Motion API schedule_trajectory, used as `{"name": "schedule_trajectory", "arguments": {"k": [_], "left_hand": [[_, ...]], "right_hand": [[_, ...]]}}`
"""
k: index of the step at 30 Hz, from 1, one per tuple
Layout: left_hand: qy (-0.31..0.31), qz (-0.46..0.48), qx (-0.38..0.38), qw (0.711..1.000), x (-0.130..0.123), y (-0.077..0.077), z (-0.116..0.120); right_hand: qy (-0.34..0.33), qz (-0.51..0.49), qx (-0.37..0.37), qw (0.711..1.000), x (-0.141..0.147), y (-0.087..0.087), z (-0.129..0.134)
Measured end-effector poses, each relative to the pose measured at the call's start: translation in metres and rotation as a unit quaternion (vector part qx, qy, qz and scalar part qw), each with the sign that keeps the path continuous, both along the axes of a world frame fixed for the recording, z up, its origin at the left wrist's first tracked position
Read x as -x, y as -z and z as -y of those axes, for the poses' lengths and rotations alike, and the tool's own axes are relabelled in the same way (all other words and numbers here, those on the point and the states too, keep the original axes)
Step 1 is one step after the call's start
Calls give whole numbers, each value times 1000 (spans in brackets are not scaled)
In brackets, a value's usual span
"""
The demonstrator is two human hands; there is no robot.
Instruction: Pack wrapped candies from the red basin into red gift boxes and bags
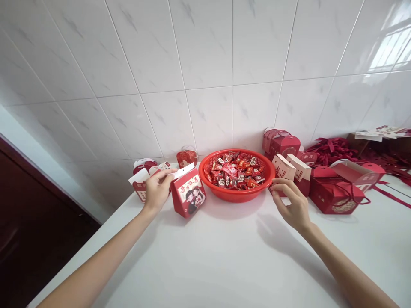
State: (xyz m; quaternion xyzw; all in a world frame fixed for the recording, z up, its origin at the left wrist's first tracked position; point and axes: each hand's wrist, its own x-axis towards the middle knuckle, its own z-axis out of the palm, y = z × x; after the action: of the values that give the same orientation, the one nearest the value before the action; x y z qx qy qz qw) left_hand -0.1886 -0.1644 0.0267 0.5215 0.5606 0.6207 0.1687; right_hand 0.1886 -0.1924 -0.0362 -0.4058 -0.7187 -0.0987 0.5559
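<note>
In my left hand is a red gift box with a cream panel showing two cartoon figures. My fingers and thumb close on its white upper flap, and the box tilts slightly over the white table. My right hand hovers at the right rim of a red plastic basket, thumb and fingertips drawn together in a pinch. A bit of red shows at those fingertips; I cannot make out what it is. Many wrapped candies in red, pink and dark wrappers fill the basket.
Red gift boxes stand at the right, with cream-topped boxes beside the basket. Another box is partly behind my left hand. Dark red ribbons lie heaped at the back right. A tiled wall bounds the table.
</note>
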Motion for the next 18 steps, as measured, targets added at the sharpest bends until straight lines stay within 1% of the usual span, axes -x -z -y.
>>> {"name": "schedule_trajectory", "arguments": {"k": [1,3,6,8,10,12,14,16,18], "left_hand": [[-5,5,-14,1000,-1,-2,2],[15,-10,-32,999,-8,-7,9],[92,-49,-23,994,-28,-8,24],[137,-68,-16,988,-44,-2,35],[173,-89,-19,981,-58,7,44],[211,-111,-26,971,-68,15,51],[248,-130,-26,960,-73,21,54],[278,-146,-25,949,-73,21,55],[307,-165,-21,937,-71,17,55]], "right_hand": [[-8,-4,9,1000,3,0,1],[-23,-17,25,999,9,-1,3],[-50,-39,46,997,18,-3,5],[-67,-54,59,995,23,-4,6],[-81,-63,71,992,26,-4,8],[-91,-65,79,991,26,-2,9],[-95,-63,88,990,25,1,10],[-94,-61,96,989,22,3,11],[-95,-60,101,989,20,5,12]]}}
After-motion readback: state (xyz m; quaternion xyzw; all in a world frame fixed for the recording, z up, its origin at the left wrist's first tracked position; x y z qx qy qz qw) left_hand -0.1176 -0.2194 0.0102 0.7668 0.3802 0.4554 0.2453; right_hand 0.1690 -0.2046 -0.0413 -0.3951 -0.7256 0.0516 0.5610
